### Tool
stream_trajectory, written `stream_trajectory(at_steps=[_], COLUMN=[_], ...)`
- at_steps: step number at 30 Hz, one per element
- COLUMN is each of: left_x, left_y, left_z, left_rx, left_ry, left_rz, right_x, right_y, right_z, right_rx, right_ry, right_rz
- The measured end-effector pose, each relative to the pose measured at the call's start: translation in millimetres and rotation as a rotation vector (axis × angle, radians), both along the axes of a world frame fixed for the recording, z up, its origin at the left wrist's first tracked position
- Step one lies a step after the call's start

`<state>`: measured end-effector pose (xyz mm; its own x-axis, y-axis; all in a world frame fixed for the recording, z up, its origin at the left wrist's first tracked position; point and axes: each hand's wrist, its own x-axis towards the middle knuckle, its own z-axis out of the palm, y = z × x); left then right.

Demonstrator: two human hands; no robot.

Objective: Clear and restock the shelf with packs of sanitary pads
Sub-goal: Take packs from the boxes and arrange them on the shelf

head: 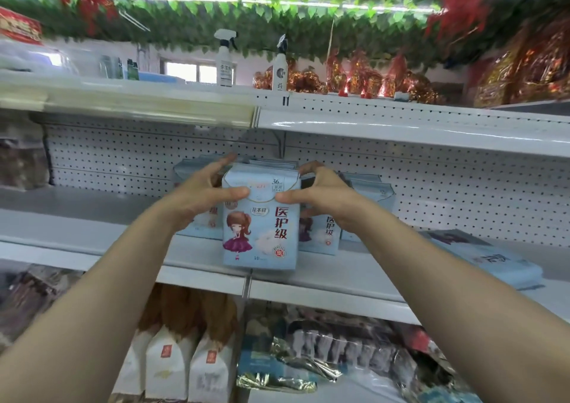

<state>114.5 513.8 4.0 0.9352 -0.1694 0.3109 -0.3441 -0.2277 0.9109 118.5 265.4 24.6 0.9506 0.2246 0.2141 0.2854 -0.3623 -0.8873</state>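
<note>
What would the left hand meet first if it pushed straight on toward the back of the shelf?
Probably the pale blue pack standing just behind the left hand; the pegboard back wall lies beyond. Depth is unclear.

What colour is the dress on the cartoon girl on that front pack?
Purple, on the pale blue front pack; the head view shows it.

The front pack of pads (260, 217) is showing large red characters "医护级" down its right side, "花本目" on a small white badge and "36" near the top; a "10" is sitting at the bottom edge. The pack behind it (320, 233) is repeating "医护级". Spray-bottle labels are reading too blurred.
</note>
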Motion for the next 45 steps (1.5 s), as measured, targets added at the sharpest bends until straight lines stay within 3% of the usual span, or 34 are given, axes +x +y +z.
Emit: stream_trajectory(at_steps=[5, 12, 25, 34, 45], left_x=[22, 63, 123, 144, 139], left_y=[17, 32, 20, 12, 3], left_z=[30, 48, 41, 26, 24], left_rx=[0.401, 0.714, 0.937, 0.961, 1.075], left_ry=[-0.119, -0.088, -0.148, -0.288, -0.230], left_rz=[0.024, 0.087, 0.130, 0.224, 0.246], right_x=[24, 42, 94, 109, 109], right_y=[14, 31, 18, 19, 21], right_z=[11, 21, 29, 19, 19], right_rx=[-0.102, -0.382, -0.729, -0.814, -0.921], right_ry=[0.010, -0.116, -0.178, -0.246, -0.212], right_rz=[0.007, -0.054, -0.121, -0.205, -0.244])
